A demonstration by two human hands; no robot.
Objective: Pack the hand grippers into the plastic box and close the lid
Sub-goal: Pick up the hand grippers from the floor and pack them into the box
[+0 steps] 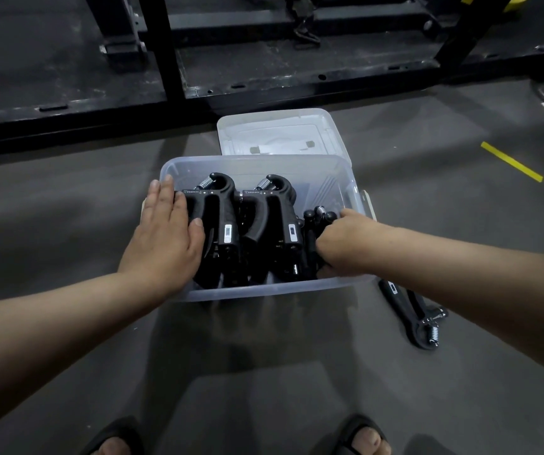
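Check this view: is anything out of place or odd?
One hand gripper lies on the floor right of the plastic box, outside it, while the others sit inside. The lid lies behind the box, not yet on.

1. No text, brand or number could be read anywhere.
2. The small white windows [228, 233] on two hand grippers [213, 211] in the plastic box [264, 290] were too blurred to read.
3. The tiny marks [195, 192] along their top bars were equally illegible.

left hand [162, 239], right hand [346, 246], forearms [50, 311]: bare; footwear: black open-toed sandals [118, 428]
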